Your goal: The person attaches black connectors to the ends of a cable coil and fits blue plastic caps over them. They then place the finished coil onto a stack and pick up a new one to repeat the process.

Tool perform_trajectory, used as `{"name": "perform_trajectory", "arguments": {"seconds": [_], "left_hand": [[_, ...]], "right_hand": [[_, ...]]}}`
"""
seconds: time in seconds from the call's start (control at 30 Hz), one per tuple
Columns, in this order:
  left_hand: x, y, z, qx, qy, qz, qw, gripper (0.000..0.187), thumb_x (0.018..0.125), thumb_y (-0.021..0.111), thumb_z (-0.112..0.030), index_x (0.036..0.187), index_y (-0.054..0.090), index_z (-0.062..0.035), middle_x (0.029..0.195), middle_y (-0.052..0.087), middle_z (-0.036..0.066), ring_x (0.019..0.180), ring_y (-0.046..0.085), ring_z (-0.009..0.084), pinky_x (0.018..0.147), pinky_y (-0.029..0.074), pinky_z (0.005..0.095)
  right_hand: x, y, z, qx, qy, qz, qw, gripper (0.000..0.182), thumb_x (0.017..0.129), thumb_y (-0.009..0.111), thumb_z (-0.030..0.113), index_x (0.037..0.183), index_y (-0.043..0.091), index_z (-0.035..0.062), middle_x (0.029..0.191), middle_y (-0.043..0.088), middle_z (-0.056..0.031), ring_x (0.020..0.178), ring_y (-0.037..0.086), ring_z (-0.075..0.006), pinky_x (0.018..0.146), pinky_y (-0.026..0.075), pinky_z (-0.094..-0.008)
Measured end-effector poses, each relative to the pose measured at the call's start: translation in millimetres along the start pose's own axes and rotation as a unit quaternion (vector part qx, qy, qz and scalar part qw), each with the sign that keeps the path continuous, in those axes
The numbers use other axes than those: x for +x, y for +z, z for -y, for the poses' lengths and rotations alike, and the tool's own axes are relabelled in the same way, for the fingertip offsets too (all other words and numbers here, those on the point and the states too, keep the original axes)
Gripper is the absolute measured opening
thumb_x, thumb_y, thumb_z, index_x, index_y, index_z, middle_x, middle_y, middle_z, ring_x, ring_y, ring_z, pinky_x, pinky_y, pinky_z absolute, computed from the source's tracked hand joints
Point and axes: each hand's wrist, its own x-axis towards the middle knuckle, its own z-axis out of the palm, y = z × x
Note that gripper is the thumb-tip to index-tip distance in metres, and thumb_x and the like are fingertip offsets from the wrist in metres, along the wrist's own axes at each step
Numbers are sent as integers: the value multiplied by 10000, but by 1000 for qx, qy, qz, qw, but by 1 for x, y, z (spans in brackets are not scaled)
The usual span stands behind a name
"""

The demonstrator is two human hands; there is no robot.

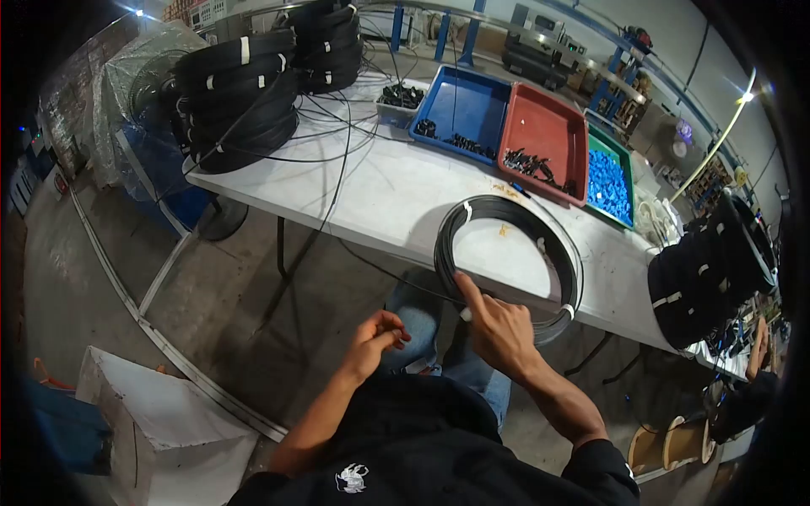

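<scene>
A coil of black cable [447, 243] lies on the white table [380, 198], its near side sticking out past the table edge. White ties [467, 211] band it in places. My right hand [499, 331] is closed at the coil's near left side, the index finger stretched along it and the thumb hidden. A small white piece [466, 314] shows beside that hand. My left hand [377, 343] hangs in front of the table, apart from the coil, its fingers curled in toward the thumb. What it holds, if anything, I cannot make out.
Stacked black coils [236, 101] stand at the table's left, with more [704, 270] at the right. Loose cable strands [344, 169] trail over the front edge. Along the back sit blue [472, 93], red [548, 118] and green [629, 169] trays with small parts. Another person's arm [757, 347] shows far right.
</scene>
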Motion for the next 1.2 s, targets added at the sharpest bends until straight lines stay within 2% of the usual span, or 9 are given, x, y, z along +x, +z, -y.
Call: {"name": "perform_trajectory", "arguments": {"seconds": [0.17, 0.33, 0.43, 0.57, 0.67, 0.8, 0.87, 0.97, 1.2], "left_hand": [[-11, 1, 19, 46, -4, 86, 995, 120, 960, 583, -119, 1038, 635, -45, 936, 701, 73, 837, 642, 129, 772, 505, 277], [-5, 29, 10, 104, -34, 124, 986, 213, 1002, 557, -236, 1067, 630, -46, 995, 694, 69, 920, 627, 123, 821, 482, 283], [10, 53, 20, 54, -41, 161, 985, 300, 1028, 526, -349, 1201, 552, -106, 1155, 646, 88, 1064, 602, 155, 892, 460, 338], [20, 74, 50, -184, -60, 132, 972, 508, 963, 544, -573, 1341, 388, -272, 1384, 490, 160, 1234, 525, 335, 971, 438, 509], [25, 92, 48, -438, 64, 209, 872, 560, 883, 578, -666, 1328, 416, -366, 1514, 360, 158, 1413, 326, 421, 1056, 310, 717], [19, 113, -19, -407, 219, 200, 864, 601, 890, 629, -601, 1376, 358, -375, 1544, 334, 110, 1396, 378, 400, 1042, 408, 642], [18, 120, -36, -337, 274, 164, 886, 790, 939, 682, -385, 1476, 104, -372, 1601, 249, 132, 1278, 499, 333, 940, 513, 461], [25, 121, -33, -250, 186, 50, 949, 928, 904, 742, -272, 1493, 26, -285, 1581, 269, 147, 1184, 558, 273, 880, 541, 418], [23, 97, 2, 25, 228, -37, 973, 801, 879, 632, 12, 1539, 180, -20, 1353, 468, 125, 948, 530, 122, 880, 463, 263]], "right_hand": [[-37, -84, -3, 34, -2, -197, 980, 705, 723, 691, 26, 1394, 495, 122, 801, 675, -127, 714, 686, -310, 609, 533, -381], [-55, -159, -16, 262, 149, -368, 880, 686, 754, 714, -96, 1375, 452, 30, 905, 719, -124, 777, 634, -91, 692, 486, -243], [-79, -178, -31, 384, 152, -407, 815, 679, 773, 681, -104, 1380, 404, 21, 943, 717, -157, 577, 568, -61, 495, 434, -200], [-107, -171, -36, 462, 106, -464, 748, 607, 841, 637, -25, 1381, 361, 7, 968, 680, -256, 464, 517, -79, 410, 395, -210], [-115, -160, -28, 502, 67, -507, 698, 672, 861, 650, 11, 1437, 305, 8, 973, 673, -255, 451, 520, -89, 400, 403, -216], [-125, -147, -29, 521, 93, -512, 677, 773, 870, 656, 29, 1512, 225, 5, 974, 674, -242, 442, 515, -87, 389, 410, -221], [-127, -131, -33, 522, 106, -509, 676, 755, 870, 657, 30, 1503, 248, -1, 970, 675, -235, 443, 516, -85, 389, 410, -220], [-125, -107, -33, 533, 136, -492, 675, 691, 871, 637, 15, 1480, 311, -16, 963, 668, -215, 447, 525, -88, 389, 412, -224], [-128, -54, -45, 617, 218, -439, 616, 712, 847, 641, 21, 1475, 306, -5, 948, 650, -218, 464, 544, -116, 427, 447, -240]]}}
